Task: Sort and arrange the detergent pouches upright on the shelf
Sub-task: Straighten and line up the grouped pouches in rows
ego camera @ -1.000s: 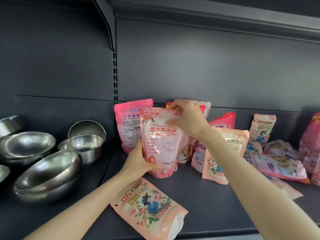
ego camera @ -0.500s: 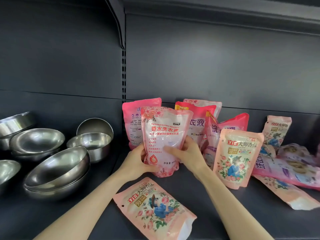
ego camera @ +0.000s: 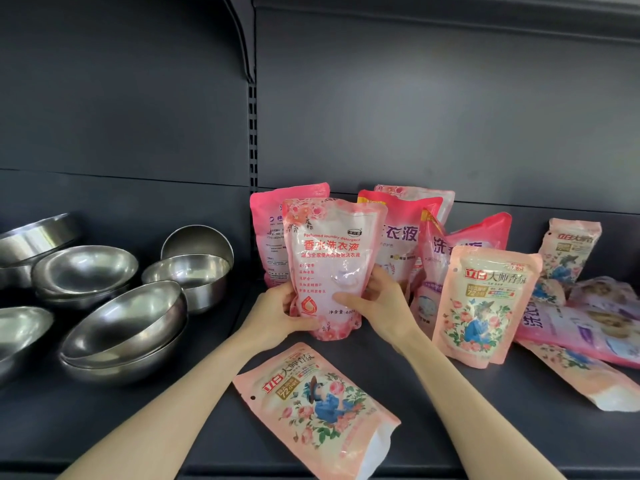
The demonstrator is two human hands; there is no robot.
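A pale pink floral detergent pouch point(ego camera: 330, 258) stands upright on the dark shelf point(ego camera: 450, 403), held low on both sides. My left hand point(ego camera: 277, 313) grips its lower left edge and my right hand point(ego camera: 377, 303) its lower right, thumb across the front. Behind it stand a deep pink pouch point(ego camera: 268, 233) and two more pink pouches point(ego camera: 401, 230). To the right a peach pouch with a figure in blue point(ego camera: 485, 306) stands upright. Another peach pouch point(ego camera: 315, 407) lies flat near the front edge, below my hands.
Several stainless steel bowls point(ego camera: 124, 317) are stacked on the left part of the shelf. At the far right several pouches point(ego camera: 588, 320) lie flat or lean in a heap, one upright point(ego camera: 568, 251) at the back. The shelf's back panel and a slotted upright post point(ego camera: 252, 133) rise behind.
My right hand came down from the pouch's top to its lower right side. The left hand stayed on the lower left. The view shifted left, so things sit further right.
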